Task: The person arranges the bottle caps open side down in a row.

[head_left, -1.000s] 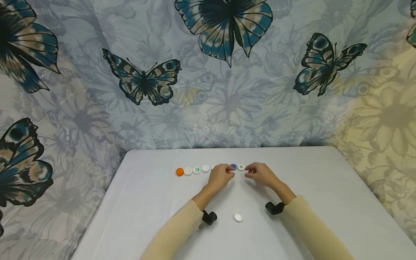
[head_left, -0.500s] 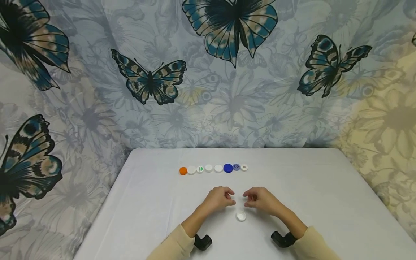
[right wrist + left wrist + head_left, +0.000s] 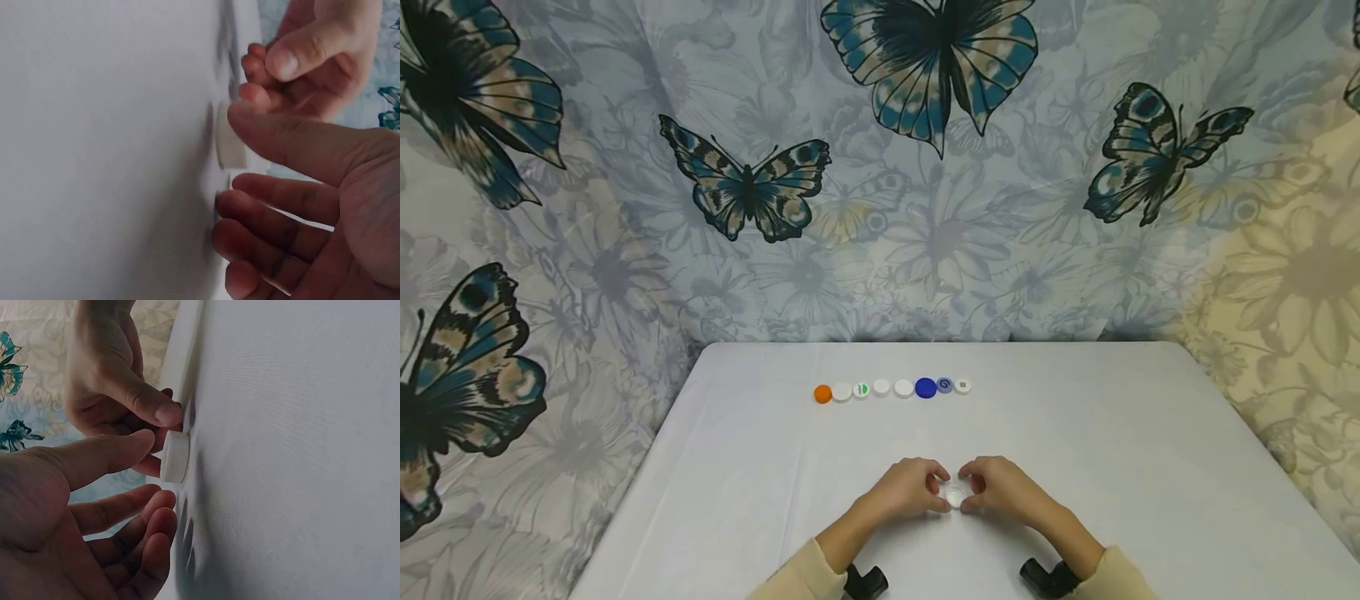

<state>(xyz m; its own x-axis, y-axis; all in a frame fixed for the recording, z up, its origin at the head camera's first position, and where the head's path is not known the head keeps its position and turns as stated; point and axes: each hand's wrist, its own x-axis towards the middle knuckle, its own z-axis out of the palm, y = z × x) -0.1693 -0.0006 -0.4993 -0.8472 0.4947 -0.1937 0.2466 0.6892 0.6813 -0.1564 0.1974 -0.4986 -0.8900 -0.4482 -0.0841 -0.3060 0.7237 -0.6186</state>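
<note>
A white round bottle cap (image 3: 955, 497) lies on the white table near its front, between my two hands. My left hand (image 3: 906, 487) is at its left with thumb and fingers spread around that side. Opposite, my right hand (image 3: 1006, 490) curves around the right side. In the left wrist view, a gap shows between the left fingers and the cap (image 3: 175, 457). The right thumb overlaps the edge of the cap (image 3: 231, 147) in the right wrist view, while the right fingers stay apart from it; whether the thumb touches is unclear.
Farther back on the table (image 3: 737, 467), several caps form a row: an orange cap (image 3: 823, 394) at the left end, white ones, a dark blue cap (image 3: 926, 388), a purple-blue cap (image 3: 945, 385), and a small white cap (image 3: 962, 387) at the right end. A butterfly-print cloth (image 3: 925, 250) hangs behind.
Both hands have moved back from the row of caps toward the front of the table and now stand around the white cap. The row is uncovered.
</note>
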